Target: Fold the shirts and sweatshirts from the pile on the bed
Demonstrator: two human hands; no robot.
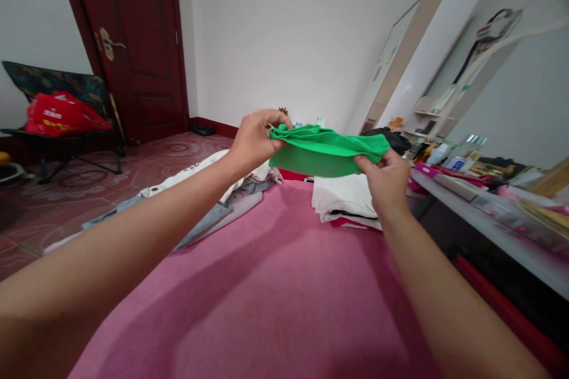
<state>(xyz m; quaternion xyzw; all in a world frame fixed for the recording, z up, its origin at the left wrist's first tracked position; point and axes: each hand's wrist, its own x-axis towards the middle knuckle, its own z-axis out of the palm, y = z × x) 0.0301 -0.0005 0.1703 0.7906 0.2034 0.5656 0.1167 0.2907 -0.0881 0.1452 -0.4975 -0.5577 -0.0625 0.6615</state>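
Note:
A folded piece of green cloth (326,151), likely a garment, is stretched between my two hands above the far end of a pink-covered surface (267,284). My left hand (258,139) pinches its left end between thumb and fingers. At the other end, my right hand (387,180) grips the cloth with the thumb on the near side. Beneath my right hand lies a stack of folded white clothes (340,198), with some red fabric at its bottom. Partly behind my left arm is a loose pile of white and light-blue clothes (213,207).
A long shelf (489,249) crowded with bottles and boxes runs along the right. At the left, a folding chair (57,80) carries a red plastic bag (64,113), near a dark red door (133,41). A tall white and beige appliance (413,59) stands at the back right.

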